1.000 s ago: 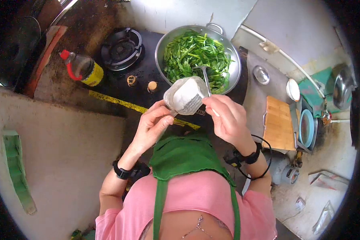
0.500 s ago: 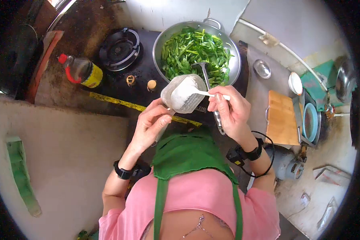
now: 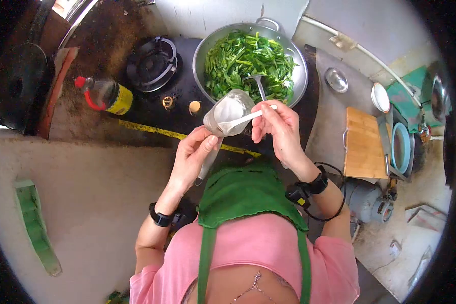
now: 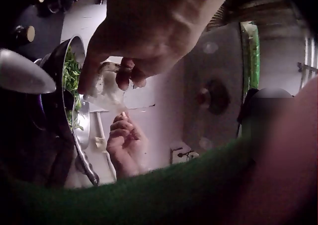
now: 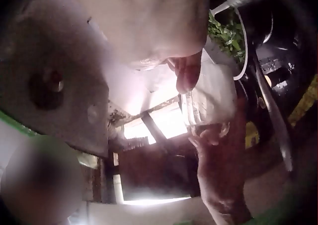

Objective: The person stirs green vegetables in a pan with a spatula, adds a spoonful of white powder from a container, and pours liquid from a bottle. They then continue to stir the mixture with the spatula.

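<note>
Over the near rim of a large metal wok (image 3: 303, 83), the left hand (image 3: 193, 154) holds a clear plastic container (image 3: 244, 104) by its near end. White powder (image 3: 229, 110) lies inside, and the container is tilted. A white spoon (image 3: 242, 120) is pinched by its handle in the right hand (image 3: 281, 129), its bowl at the container's near side. Chopped green leafy vegetables (image 3: 238, 61) fill much of the wok. A metal spatula (image 3: 258, 83) rests among them, its handle partly hidden behind the right hand. In the right wrist view the container (image 5: 216, 93) overlaps the left hand.
An unlit-looking burner (image 3: 152, 66) is left of the wok, with a red-capped bottle (image 3: 106, 96) further left. To the right are a small metal bowl (image 3: 336, 80), a white bowl (image 3: 380, 98), a wooden cutting board (image 3: 362, 144) and a blue basin (image 3: 401, 147).
The spoon's bowl has moved from the powder to the container's near side. The right hand has shifted slightly left and up, and the container has turned in the left hand.
</note>
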Demonstrator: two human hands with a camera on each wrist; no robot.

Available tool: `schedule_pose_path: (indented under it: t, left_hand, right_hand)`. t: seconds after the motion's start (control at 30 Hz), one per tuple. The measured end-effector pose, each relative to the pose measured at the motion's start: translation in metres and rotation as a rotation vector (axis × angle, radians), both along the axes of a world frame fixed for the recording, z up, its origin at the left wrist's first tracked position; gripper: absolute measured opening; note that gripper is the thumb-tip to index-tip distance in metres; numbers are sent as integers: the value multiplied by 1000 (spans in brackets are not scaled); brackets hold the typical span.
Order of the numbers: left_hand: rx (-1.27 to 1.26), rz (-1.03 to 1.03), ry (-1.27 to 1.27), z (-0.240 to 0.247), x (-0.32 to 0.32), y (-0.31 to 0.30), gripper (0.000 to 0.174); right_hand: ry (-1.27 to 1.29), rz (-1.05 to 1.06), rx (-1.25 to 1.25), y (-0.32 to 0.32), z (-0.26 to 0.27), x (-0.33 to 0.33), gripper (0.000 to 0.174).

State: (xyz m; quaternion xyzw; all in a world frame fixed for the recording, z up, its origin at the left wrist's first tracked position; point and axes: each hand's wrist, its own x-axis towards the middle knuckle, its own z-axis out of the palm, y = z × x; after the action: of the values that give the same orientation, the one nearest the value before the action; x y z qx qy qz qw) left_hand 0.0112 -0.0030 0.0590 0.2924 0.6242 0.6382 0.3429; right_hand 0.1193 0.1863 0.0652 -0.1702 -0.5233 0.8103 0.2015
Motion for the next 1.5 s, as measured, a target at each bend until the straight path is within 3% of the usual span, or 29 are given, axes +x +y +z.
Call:
schedule_pose_path:
  t: [0.23,0.43,0.53,0.67,0.77,0.93,1.07,1.33,1.5]
  left_hand:
    - [48,11,-170,-6,2,10,22]
    - [35,11,11,-10,-1,21,27]
    - [59,23,-29,-9,-1,23,22]
    - [71,33,-49,-7,-2,25,22]
    - [76,19,-82,-4,-3,24,23]
    - [73,17,61,3,-3,22,28]
    - [27,13,54,2,-4,23,23]
    - [22,47,-292,-10,-9,17,22]
    - [30,137,-262,-10,-12,15,26]
  right_hand:
    - [29,-145,-140,19,-7,-4,25]
    - [39,-152,-164,24,-13,-12,25]
    - [74,-162,-163,25,-11,-14,25]
    - [95,-156,-59,29,-5,-13,24]
    - [97,-162,191,30,6,-10,23]
    - [84,-110,309,34,4,-7,23]
    - [51,-3,163,27,-1,-11,23]
    - [138,-143,-84,46,-6,-13,24]
    - [219,-253,-198,77,0,-34,25]
